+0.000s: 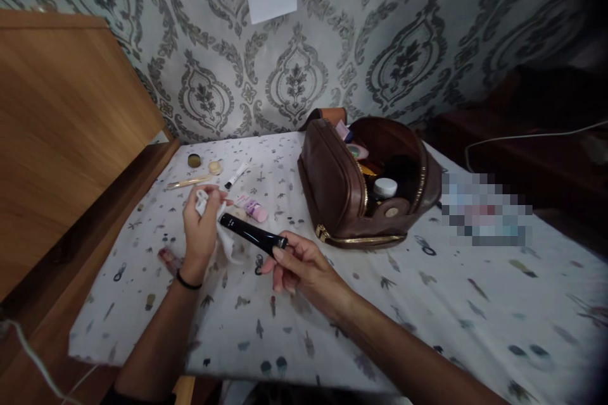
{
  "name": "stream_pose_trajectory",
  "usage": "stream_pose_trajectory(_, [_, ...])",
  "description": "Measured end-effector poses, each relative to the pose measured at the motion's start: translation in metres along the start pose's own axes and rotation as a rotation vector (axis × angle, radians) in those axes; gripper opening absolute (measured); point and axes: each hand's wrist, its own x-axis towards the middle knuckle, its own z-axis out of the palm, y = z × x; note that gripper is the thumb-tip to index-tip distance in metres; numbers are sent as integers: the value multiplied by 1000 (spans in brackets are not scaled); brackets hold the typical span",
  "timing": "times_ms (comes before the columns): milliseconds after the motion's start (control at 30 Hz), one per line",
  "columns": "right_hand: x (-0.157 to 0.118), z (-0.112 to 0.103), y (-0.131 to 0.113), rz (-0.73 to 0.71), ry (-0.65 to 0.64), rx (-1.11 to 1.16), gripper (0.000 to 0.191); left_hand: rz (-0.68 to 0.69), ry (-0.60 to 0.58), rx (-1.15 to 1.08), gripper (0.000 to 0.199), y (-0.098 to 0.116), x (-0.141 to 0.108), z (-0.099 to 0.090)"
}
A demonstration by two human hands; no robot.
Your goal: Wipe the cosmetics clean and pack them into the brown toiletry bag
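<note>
My right hand (297, 262) pinches one end of a glossy black tube (251, 234) between thumb and fingers. The tube points up and left, its far end close to my left hand (202, 221). A crumpled white wipe or tissue (228, 243) is gripped in that left hand and hangs below it. Just beyond the tube lies a pink and purple small tube (255, 209). A small black-and-white tube (236, 175) rests behind my left fingers. By my left wrist is a clear reddish item (168, 261), partly hidden by the arm.
An unzipped brown cosmetic bag (332, 196) stands at the right, holding a white-capped jar (385, 187) and other items. Toward the back left lie a dark round lid (194, 160), a cream round piece (215, 168) and a thin stick (190, 182). A wooden panel (71, 114) borders the left.
</note>
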Motion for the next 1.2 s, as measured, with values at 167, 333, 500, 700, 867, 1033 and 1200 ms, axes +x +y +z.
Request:
stream_pose_trajectory(167, [2,0,-1,82,29,103,43,-259,35,-367,32,0,-1,7])
stream_pose_trajectory(333, [3,-2,-3,247,102,329,47,-168,73,-269,27,-4,0,2])
stream_pose_trajectory(500, [7,-11,-2,339,141,504,38,-45,69,-184,23,-5,1,-1])
stream_pose_trajectory(700, [4,-8,-3,253,100,296,48,-206,28,-468,29,8,-4,7])
stream_pose_trajectory(867, [6,-4,6,169,130,51,46,-436,-5,-660,33,12,-13,14])
stream_pose_trajectory(1033, [8,-6,14,21,157,-112,45,-618,-67,-728,34,8,-24,22])
stream_pose_trajectory(1200, [6,-5,18,-95,180,-245,42,-575,-228,-672,35,6,-38,28])
